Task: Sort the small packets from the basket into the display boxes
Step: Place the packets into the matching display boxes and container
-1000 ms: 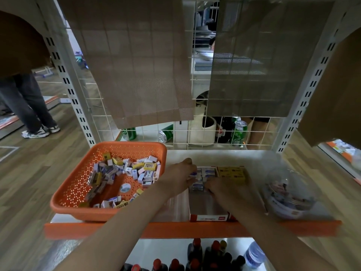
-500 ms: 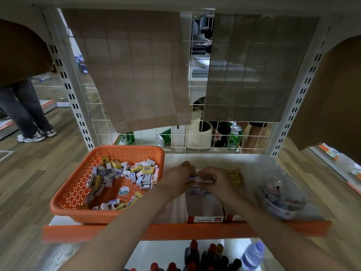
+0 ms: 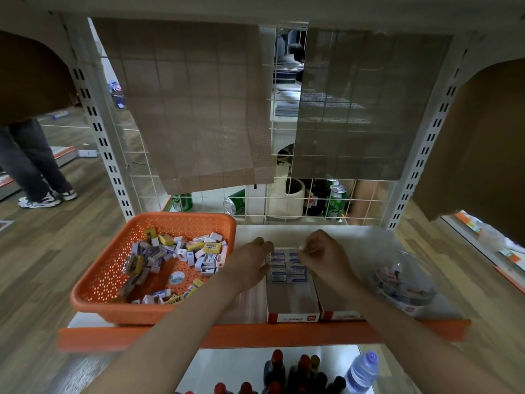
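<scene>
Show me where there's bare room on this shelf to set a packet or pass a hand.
Free: the box front half, between its packet rows and red lip; the shelf strip behind it, up to the wire grid and right to the tub. Crowded: basket middle and back, heaped; box back, under the left hand and right hand.

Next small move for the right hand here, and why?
Probably set the packet seemingly pinched by the right hand down into the display box beside the rows at its back; its front half is bare.
</scene>
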Motion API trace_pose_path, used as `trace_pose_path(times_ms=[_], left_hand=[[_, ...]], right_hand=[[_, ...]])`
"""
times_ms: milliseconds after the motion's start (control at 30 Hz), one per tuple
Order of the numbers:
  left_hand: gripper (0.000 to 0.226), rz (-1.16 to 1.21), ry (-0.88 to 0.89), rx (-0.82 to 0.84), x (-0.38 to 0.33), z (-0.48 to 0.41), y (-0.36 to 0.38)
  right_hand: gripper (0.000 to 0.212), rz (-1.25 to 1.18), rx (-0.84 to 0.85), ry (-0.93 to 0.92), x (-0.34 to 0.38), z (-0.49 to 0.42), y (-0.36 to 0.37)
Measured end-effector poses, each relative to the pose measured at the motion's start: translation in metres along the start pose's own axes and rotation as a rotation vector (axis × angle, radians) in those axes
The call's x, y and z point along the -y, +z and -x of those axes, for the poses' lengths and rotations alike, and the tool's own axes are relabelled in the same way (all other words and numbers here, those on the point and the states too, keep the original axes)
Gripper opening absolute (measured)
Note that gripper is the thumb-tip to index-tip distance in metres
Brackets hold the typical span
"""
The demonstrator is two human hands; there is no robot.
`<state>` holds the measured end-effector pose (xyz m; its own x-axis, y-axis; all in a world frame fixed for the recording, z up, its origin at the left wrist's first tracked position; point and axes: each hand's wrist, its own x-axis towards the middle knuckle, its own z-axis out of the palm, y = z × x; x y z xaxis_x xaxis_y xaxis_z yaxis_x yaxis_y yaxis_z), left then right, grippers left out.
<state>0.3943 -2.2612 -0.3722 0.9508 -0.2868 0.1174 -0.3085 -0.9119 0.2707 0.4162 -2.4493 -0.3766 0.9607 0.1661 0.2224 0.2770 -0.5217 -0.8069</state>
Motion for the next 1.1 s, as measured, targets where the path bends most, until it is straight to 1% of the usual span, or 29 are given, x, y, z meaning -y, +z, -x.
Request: trace_pose_path(times_ms=[100,167,267,333,467,533,667,867,967,1100], left_hand=[[0.032,-0.023,0.0,0.008,0.0,0.001,0.002],[0.034,-0.03,-0.003,0.008,0.0,0.001,0.003],[0.035,-0.022,-0.006,0.013,0.0,0.001,0.004],[0.036,-0.018,-0.003,0.017,0.0,0.001,0.004],[0.035,-0.006,0.008,0.016,0.001,0.0,0.003],[0.035,-0.002,0.012,0.011,0.003,0.0,0.003],[0.035,0.001,0.018,0.021,0.003,0.0,0.001],[0.037,-0.007,0.023,0.017,0.003,0.0,0.003],[0.037,-0.001,0.025,0.019,0.003,-0.001,0.003],[0.036,-0.03,0.044,-0.018,0.004,-0.001,-0.001]], right_hand=[[0.017,0.231,0.131,-0.056,0.002,0.005,-0.004],[0.021,0.376,0.208,-0.054,0.004,0.006,-0.003],[0.027,0.476,0.299,-0.015,0.007,0.008,0.002],[0.028,0.575,0.306,-0.031,0.014,0.012,0.003],[0.021,0.75,0.286,-0.115,0.021,0.019,0.006],[0.025,0.817,0.275,-0.162,0.023,0.022,0.006],[0.028,0.816,0.286,-0.224,0.023,0.023,0.005],[0.03,0.848,0.25,-0.214,0.022,0.024,0.008],[0.027,0.825,0.249,-0.204,0.02,0.022,0.009],[0.025,0.792,0.257,-0.203,0.019,0.02,0.009]])
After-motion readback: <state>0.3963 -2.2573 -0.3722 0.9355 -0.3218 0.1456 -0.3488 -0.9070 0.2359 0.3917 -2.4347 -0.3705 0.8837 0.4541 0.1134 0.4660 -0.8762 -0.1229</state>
